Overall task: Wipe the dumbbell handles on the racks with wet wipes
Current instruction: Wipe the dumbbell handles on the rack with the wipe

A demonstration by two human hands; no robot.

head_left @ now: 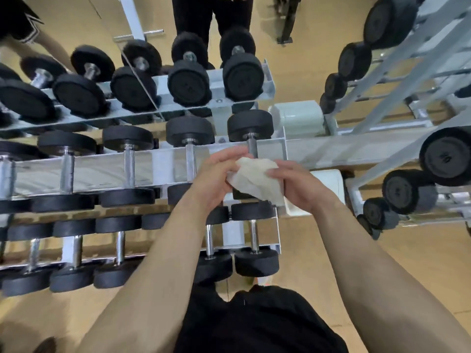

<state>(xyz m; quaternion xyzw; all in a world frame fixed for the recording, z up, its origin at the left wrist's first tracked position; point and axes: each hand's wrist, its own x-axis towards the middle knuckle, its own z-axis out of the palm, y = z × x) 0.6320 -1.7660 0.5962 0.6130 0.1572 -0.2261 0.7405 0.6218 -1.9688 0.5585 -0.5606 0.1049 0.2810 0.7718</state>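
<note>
Both hands [216,178] [300,186] pinch wet wipe [254,179] above rack [158,171].

A tan wooden floor [331,276] lies under everything, and a wall mirror [107,26] with a slanting seam stands behind. The mirror reflects a pair of legs in dark trousers [193,19]. Black shorts with white trim [17,21] show at the top left corner, and a black garment [254,324] fills the bottom centre.

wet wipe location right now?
Head view, centre: the crumpled white wet wipe is held between the left hand and right hand, over the rightmost metal dumbbell handle on the grey metal rack, middle shelf.
</note>
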